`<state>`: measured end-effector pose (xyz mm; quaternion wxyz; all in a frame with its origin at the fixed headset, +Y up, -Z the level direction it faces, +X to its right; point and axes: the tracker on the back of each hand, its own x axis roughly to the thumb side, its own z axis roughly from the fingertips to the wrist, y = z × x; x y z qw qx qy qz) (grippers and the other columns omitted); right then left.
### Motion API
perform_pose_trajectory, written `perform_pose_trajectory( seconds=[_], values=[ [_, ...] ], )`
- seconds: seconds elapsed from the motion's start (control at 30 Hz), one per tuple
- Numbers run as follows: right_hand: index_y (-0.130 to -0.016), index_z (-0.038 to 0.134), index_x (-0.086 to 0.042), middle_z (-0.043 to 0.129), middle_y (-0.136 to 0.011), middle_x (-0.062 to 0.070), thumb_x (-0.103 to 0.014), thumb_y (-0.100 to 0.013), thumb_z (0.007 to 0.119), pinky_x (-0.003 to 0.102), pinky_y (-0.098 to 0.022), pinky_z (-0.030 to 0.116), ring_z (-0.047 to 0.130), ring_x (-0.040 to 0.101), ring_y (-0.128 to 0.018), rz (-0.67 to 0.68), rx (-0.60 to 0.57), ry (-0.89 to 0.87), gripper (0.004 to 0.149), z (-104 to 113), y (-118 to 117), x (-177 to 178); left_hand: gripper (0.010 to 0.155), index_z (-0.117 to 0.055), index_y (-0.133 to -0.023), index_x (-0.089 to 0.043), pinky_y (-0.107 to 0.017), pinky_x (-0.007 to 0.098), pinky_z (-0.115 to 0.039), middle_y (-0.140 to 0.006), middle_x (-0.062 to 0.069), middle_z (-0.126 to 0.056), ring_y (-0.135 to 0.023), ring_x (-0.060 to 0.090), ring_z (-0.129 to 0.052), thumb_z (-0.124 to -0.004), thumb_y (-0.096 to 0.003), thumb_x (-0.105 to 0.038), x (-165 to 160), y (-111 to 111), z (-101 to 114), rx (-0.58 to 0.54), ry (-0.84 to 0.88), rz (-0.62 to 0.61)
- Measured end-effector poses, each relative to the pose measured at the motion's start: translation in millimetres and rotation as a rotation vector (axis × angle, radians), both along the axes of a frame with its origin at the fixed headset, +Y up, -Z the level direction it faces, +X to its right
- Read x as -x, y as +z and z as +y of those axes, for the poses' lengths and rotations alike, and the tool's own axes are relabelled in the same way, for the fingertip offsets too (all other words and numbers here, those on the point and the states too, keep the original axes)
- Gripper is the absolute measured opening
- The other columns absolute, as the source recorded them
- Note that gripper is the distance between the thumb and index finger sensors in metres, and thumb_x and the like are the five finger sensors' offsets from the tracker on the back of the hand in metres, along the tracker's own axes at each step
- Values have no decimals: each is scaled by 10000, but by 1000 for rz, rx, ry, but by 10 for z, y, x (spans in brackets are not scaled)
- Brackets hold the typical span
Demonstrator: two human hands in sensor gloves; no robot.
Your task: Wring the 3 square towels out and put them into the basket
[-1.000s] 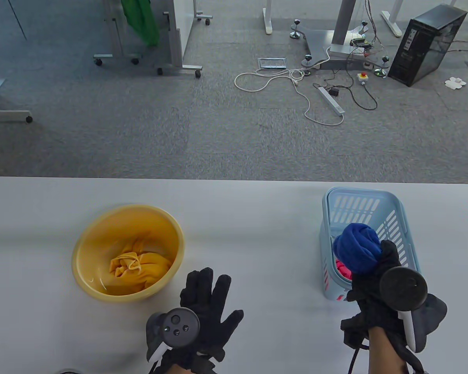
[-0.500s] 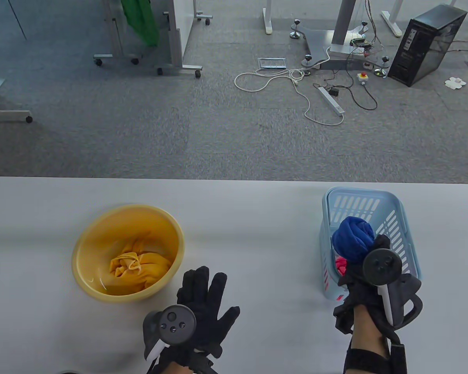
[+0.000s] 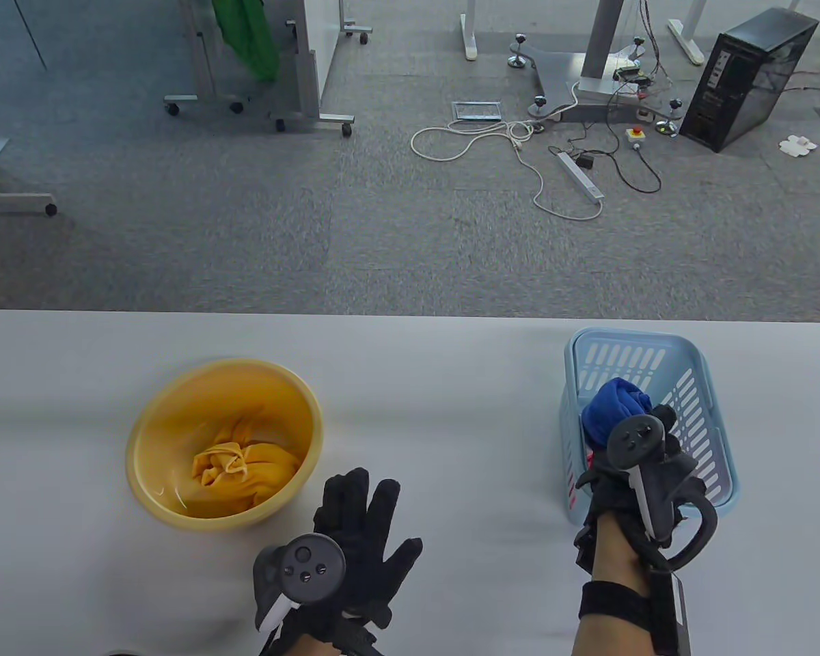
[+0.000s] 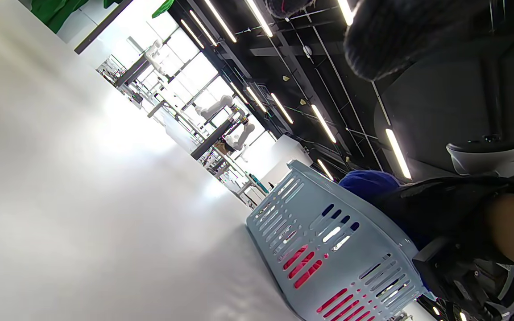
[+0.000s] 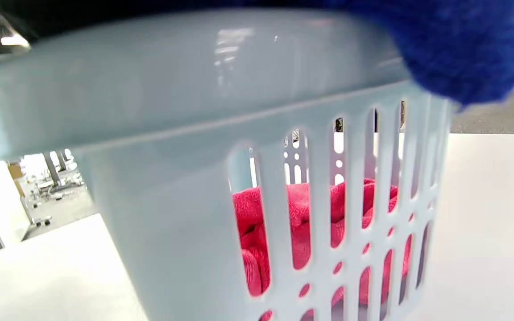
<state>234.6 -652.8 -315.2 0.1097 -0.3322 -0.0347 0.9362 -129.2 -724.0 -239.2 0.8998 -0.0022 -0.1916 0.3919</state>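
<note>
My right hand [image 3: 646,454] holds a balled blue towel [image 3: 608,406] over the near end of the light-blue slotted basket [image 3: 697,396], just above its rim. The blue towel [image 5: 453,49] hangs at the top of the right wrist view. A red towel [image 5: 297,214] lies inside the basket and shows through the slots [image 4: 304,263]. A yellow towel [image 3: 242,471] sits crumpled in the yellow bowl [image 3: 150,424] at the left. My left hand [image 3: 365,533] lies flat on the table with fingers spread, right of the bowl, holding nothing.
The white table [image 3: 437,410] ends at a far edge, with grey carpet beyond. On the floor lie cables and a power strip [image 3: 581,178], beside a black computer tower [image 3: 748,78] and wheeled frames.
My right hand has carried the blue towel forward and down, from above the basket's near corner to just over its rim. The left hand has barely shifted.
</note>
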Motion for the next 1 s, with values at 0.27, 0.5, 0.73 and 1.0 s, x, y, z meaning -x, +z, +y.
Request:
perform_pose_trajectory(
  seconds=[0.27,0.5,0.73,1.0],
  values=[
    [-1113,81,-168,340,-1147,240,-538,-528,860,759,-726,386,511,537,-1020,39,12,56,1042,25,-8,69,790,-345,-1189,-309,-692,739,-168,-1203,135,-113,-1083,460,-9,-762,-572,-569,3,-8,-9,-7,-11,5],
    [-1117,91,-172,333,-1150,240,-547,-527,854,767,-723,359,463,549,-1037,54,-8,28,1034,105,58,83,790,-346,-1190,-308,-692,739,-166,-1203,132,-111,-1082,460,-7,-764,-571,-567,-8,11,-11,-6,-14,-1],
    [-1122,101,-174,316,-1154,241,-591,-523,816,766,-725,344,418,554,-1050,60,-57,5,1021,310,181,50,788,-348,-1189,-307,-692,739,-166,-1202,132,-110,-1081,460,-7,-763,-572,-567,5,3,-26,3,-4,1],
    [-1129,131,-162,323,-1154,246,-599,-517,803,763,-725,348,398,559,-1050,100,-108,-15,1008,441,327,25,789,-349,-1189,-305,-692,739,-166,-1203,128,-112,-1082,460,-7,-764,-572,-567,-28,34,-17,-5,-6,-12]
  ],
)
